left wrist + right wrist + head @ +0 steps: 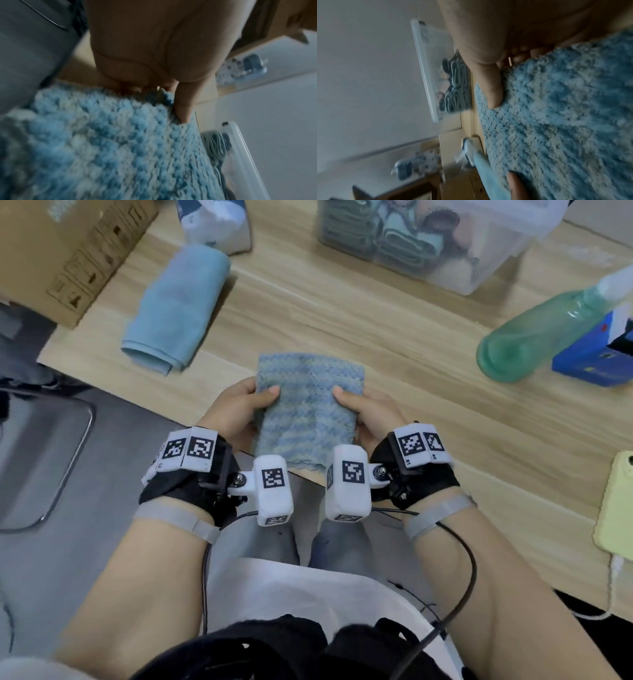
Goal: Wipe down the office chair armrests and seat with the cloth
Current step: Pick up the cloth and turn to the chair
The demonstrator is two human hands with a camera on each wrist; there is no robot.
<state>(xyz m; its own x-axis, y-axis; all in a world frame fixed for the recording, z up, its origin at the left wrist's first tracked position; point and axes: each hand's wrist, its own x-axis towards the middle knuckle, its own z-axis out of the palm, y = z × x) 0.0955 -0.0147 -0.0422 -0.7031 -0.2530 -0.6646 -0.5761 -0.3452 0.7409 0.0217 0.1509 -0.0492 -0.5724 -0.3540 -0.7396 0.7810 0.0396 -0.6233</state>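
Two hands on one cloth [310, 409]: left hand [236, 409] and right hand [371, 414] each pinched a side edge, thumbs on top, fingers curled beneath. Held flat over near edge of surface [394, 337], long axis running away from body, equally near both. Chair not identifiable; probably off-surface, left. Also counted: one rolled towel [178, 306], one spray bottle [541, 333], one storage bin [424, 237].
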